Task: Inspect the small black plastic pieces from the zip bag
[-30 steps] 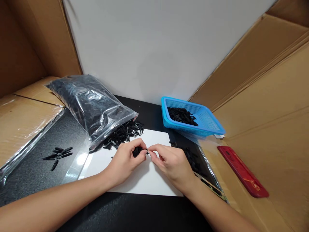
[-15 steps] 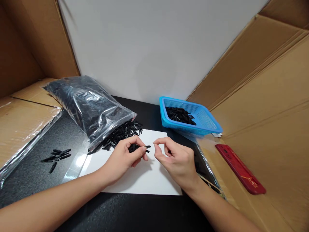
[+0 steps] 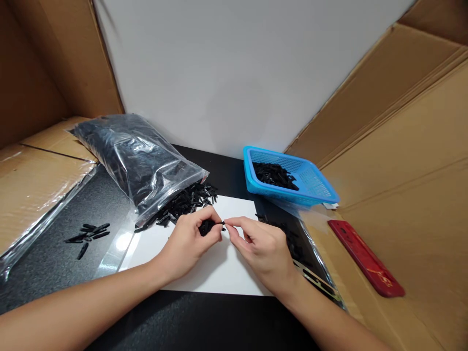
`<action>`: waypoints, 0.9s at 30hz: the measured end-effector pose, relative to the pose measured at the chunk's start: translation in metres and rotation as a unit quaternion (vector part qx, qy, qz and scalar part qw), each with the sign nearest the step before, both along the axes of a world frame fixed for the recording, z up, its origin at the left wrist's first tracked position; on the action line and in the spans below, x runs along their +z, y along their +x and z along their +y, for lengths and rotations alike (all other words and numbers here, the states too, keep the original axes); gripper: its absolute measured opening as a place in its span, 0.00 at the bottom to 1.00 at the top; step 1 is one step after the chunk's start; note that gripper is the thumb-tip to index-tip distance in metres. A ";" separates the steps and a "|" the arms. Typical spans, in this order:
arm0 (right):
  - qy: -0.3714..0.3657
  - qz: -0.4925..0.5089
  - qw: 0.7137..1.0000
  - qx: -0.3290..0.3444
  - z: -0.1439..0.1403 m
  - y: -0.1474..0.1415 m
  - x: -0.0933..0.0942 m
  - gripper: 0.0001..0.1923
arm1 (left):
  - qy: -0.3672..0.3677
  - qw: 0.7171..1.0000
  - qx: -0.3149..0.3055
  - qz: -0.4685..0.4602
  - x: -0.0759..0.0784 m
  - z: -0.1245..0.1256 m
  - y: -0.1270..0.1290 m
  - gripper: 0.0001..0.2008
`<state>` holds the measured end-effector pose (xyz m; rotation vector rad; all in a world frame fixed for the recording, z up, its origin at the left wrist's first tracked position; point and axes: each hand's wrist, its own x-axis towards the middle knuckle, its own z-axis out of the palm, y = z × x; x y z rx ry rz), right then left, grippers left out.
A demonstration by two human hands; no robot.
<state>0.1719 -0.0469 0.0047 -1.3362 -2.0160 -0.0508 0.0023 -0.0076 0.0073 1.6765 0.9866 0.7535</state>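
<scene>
Here the left hand cups a small bunch of black pieces over the white sheet, and the right hand pinches one at its tip, so a loose pinch could scatter them.

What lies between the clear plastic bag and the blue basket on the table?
In the head view, between the plastic bag and blue basket lie spilled black pieces, then bare black tabletop.

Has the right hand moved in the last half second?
Yes. The right hand has closed leftward over the white sheet, its fingertips now meeting the left hand at the small black pieces.
</scene>
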 end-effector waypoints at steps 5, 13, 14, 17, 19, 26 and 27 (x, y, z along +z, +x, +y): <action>-0.034 0.036 0.999 -0.002 -0.001 -0.002 -0.001 0.10 | 0.055 0.998 -0.003 0.043 -0.002 0.000 0.000 0.07; -0.030 0.033 0.999 -0.003 -0.002 -0.005 -0.001 0.08 | 0.086 0.994 -0.021 0.063 -0.001 -0.002 0.001 0.08; -0.028 0.034 0.999 -0.007 -0.002 -0.006 0.000 0.08 | 0.083 0.995 -0.022 0.059 -0.001 -0.003 0.001 0.08; -0.024 0.044 0.998 -0.022 -0.003 -0.009 0.002 0.07 | 0.053 0.998 -0.019 0.036 0.001 -0.003 0.000 0.08; -0.027 0.062 0.997 -0.031 -0.002 -0.009 0.006 0.06 | 0.014 1.000 -0.022 0.002 0.001 -0.003 -0.001 0.07; -0.052 0.143 0.985 -0.076 0.003 0.002 0.014 0.04 | -0.153 0.974 -0.044 -0.164 0.000 0.001 0.000 0.07; -0.048 0.153 0.984 -0.073 0.003 0.003 0.014 0.05 | -0.168 0.969 -0.044 -0.178 0.000 0.001 0.000 0.07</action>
